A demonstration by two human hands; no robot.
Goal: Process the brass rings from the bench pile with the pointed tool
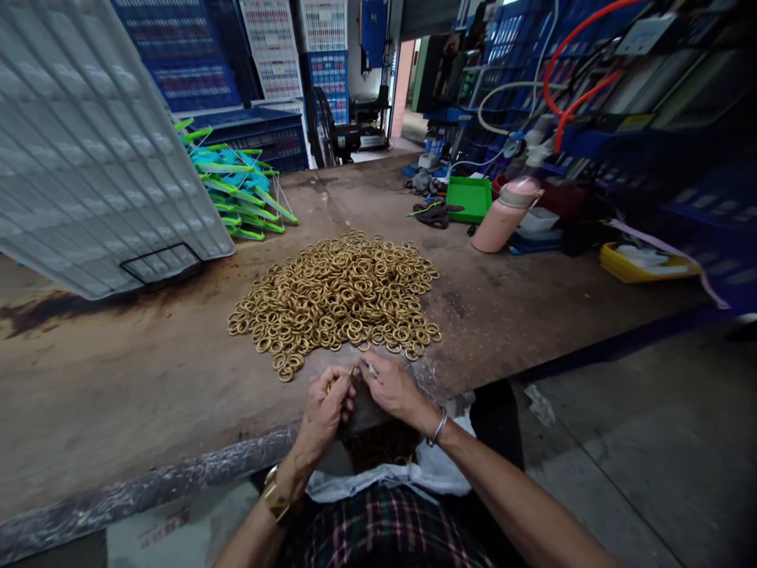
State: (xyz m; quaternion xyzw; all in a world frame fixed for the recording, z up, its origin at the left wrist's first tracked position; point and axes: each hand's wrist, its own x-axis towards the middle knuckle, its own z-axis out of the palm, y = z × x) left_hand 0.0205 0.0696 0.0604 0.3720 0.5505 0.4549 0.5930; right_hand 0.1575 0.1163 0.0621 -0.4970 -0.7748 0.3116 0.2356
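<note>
- By the fingers of the left hand (331, 404), 1 gold-coloured ring (353, 371) is pinched, with the thumb pressed from above; such a grip is probably chosen because the ring is small and thin.
- The fingers of the right hand (391, 388) are bent and brought near the same ring; whether they are clamped on something cannot be told, because the tips are partly hidden and a little blurred.
- Both hands are placed at the front edge of the desk (171, 379), close to the body, perhaps so that fine work can be seen well and the forearms are not stretched.
- Many similar rings are heaped in 1 loose pile (346, 288), just beyond the hands; it is likely put there so that each piece can be reached easily.
- On the left, a large white crate (112, 150) is stood tilted, with green and blue pieces (240, 189) behind it.
- On the far right side, a green tray (469, 199) and a pink bottle (505, 221) are set well apart from the pile, probably to leave the working place free.
</note>
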